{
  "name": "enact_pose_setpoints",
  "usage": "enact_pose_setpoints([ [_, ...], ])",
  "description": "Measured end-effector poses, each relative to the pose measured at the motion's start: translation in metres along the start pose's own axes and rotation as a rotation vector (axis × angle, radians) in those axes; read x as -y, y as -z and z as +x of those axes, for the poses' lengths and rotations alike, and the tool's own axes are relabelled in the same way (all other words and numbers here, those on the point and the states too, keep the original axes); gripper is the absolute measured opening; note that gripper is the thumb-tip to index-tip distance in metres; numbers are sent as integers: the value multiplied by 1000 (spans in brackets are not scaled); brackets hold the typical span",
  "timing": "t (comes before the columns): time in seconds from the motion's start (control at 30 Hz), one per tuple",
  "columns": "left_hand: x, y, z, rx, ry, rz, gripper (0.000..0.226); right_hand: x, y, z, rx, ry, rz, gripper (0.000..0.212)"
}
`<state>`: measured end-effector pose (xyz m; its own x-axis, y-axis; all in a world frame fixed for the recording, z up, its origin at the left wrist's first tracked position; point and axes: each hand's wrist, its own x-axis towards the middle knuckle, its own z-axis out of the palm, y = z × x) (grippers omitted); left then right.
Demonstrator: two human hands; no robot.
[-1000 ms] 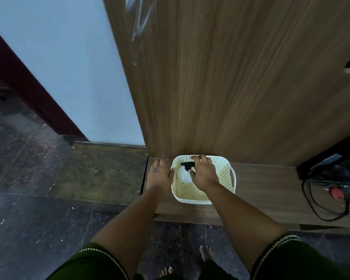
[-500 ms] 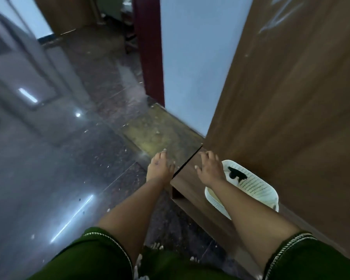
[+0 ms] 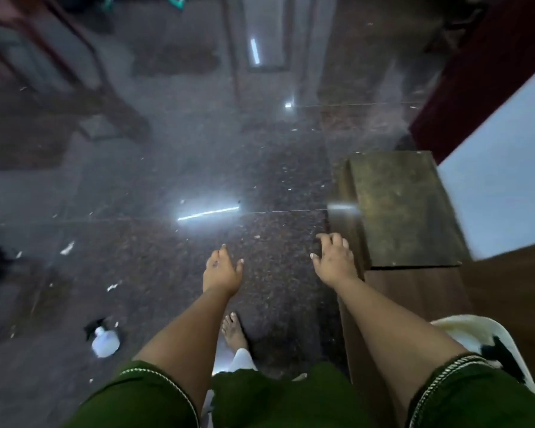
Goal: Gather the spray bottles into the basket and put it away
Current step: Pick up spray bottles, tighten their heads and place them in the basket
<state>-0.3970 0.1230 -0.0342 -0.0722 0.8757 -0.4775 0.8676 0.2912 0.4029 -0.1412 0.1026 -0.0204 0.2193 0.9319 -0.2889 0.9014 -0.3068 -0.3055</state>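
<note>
A white spray bottle [image 3: 105, 340] with a black trigger head lies on the dark floor at the lower left. The white basket [image 3: 464, 330] sits on the wooden ledge at the lower right, partly hidden behind my right arm; a black sprayer top [image 3: 499, 350] shows inside it. My left hand [image 3: 221, 270] hangs over the floor with fingers spread and nothing in it. My right hand [image 3: 334, 260] hovers at the ledge's left edge, fingers loosely apart and holding nothing. Both hands are well apart from the bottle on the floor.
The polished dark stone floor [image 3: 198, 168] fills most of the view and reflects lights. A greenish stone step [image 3: 399, 208] adjoins the wooden ledge [image 3: 414, 298]. A maroon door frame [image 3: 476, 88] and pale wall stand at right. Dark furniture legs [image 3: 59, 72] are at the upper left. My bare foot [image 3: 233, 332] stands below my hands.
My view has swung left from the basket on the ledge to the open floor. Both hands let go of the basket and moved away from it; the floor bottle has come into view.
</note>
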Motion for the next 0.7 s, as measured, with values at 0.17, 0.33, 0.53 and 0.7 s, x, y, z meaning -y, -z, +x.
enact_pose_setpoints([
  [0.17, 93, 22, 6, -100, 288, -140, 70, 71, -39, 21, 145, 127, -29, 52],
  [0.33, 160, 28, 28, -124, 462, -247, 69, 131, -100, 51, 260, 136, -4, 50],
  [0.53, 219, -22, 98, -5, 550, -259, 67, 162, -213, 106, 377, 59, 1, 50],
  [0.7, 247, -70, 187, 74, 486, -344, 73, 167, -319, 153, 464, 6, -18, 53],
])
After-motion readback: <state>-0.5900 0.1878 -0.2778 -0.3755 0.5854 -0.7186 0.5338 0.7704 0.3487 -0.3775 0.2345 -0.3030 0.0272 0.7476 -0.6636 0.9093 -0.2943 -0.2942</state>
